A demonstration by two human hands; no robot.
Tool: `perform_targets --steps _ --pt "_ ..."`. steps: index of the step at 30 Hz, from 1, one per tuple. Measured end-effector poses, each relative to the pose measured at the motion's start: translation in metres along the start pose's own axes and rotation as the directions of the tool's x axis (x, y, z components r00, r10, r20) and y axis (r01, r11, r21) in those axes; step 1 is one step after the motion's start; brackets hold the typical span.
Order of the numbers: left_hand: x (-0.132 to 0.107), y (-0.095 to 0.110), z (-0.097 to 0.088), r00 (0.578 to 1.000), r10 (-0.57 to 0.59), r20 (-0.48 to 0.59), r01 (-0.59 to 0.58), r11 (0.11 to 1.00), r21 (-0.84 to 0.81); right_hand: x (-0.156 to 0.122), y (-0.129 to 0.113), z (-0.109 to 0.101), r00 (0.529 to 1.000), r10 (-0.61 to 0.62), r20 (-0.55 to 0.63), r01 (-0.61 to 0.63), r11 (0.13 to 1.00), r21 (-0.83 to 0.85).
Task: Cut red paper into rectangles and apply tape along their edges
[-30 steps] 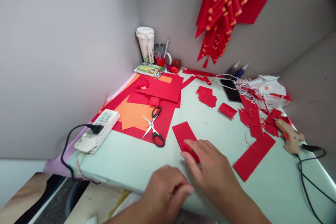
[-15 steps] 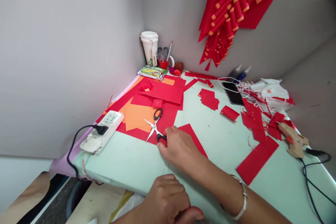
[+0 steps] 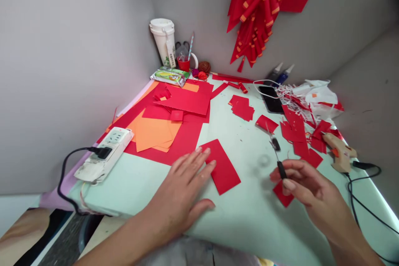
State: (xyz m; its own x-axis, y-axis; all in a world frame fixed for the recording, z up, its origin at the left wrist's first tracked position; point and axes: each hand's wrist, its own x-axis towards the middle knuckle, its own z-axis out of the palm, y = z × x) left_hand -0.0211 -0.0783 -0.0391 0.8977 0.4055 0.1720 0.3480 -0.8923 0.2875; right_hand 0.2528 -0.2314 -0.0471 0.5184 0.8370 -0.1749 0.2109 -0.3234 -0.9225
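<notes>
My left hand (image 3: 190,187) is open, fingers spread, with its fingertips at the left edge of a red paper rectangle (image 3: 222,170). Whether it presses on the paper I cannot tell. Over the right part of the table, my right hand (image 3: 307,187) pinches one black handle of a pair of scissors (image 3: 281,170). The scissors are raised, blades pointing away from me, and seen nearly edge-on. Beneath my right hand, a red paper strip (image 3: 312,158) is partly covered. A curled red paper piece (image 3: 267,124) lies just beyond the scissors.
Red sheets (image 3: 190,99) and orange sheets (image 3: 154,133) overlap at the left, near a plugged-in power strip (image 3: 104,156). A glue gun (image 3: 339,152) with a cord lies at the right. A phone (image 3: 272,99), shredded paper and a lidded cup (image 3: 163,43) stand farther back.
My right hand has picked up the scissors from the red sheet and carried them right. My left hand has risen from the table's front edge, opened, and reached the red rectangle.
</notes>
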Motion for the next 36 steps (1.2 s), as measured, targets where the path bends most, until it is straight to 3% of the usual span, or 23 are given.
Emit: perform_targets --steps 4,8,10,13,17,22,27,36 --pt "0.022 0.013 0.018 0.99 0.033 0.139 -0.029 0.999 -0.031 -0.011 0.027 -0.019 0.998 -0.031 -0.052 0.008 0.919 -0.394" --pt "0.036 0.013 0.036 0.979 -0.001 0.206 0.006 1.0 -0.022 -0.015 0.028 -0.024 0.982 -0.139 0.126 0.187 0.776 -0.603" --pt "0.037 0.009 0.039 0.975 0.005 0.221 -0.004 1.0 -0.003 -0.014 0.026 -0.025 0.959 -0.18 0.219 0.279 0.74 -0.612" --pt "0.036 0.002 0.036 0.972 0.034 0.231 -0.031 0.999 -0.018 -0.01 0.025 -0.024 0.946 -0.161 0.28 0.308 0.709 -0.635" --pt "0.04 -0.005 0.024 0.958 0.07 0.277 -0.047 0.995 -0.089 -0.005 0.029 -0.02 0.951 -0.117 0.287 0.289 0.673 -0.681" --pt "0.049 -0.019 0.017 0.937 0.108 0.332 -0.058 0.986 -0.157 -0.001 0.032 -0.014 0.95 -0.173 0.258 0.309 0.632 -0.711" --pt "0.051 -0.029 0.023 0.945 0.123 0.305 -0.06 0.976 -0.209 0.0 0.032 -0.012 0.931 -0.21 0.299 0.36 0.661 -0.659" --pt "0.05 -0.028 0.025 0.959 0.096 0.267 -0.029 0.969 -0.245 0.006 0.033 -0.01 0.913 -0.222 0.343 0.396 0.686 -0.61"
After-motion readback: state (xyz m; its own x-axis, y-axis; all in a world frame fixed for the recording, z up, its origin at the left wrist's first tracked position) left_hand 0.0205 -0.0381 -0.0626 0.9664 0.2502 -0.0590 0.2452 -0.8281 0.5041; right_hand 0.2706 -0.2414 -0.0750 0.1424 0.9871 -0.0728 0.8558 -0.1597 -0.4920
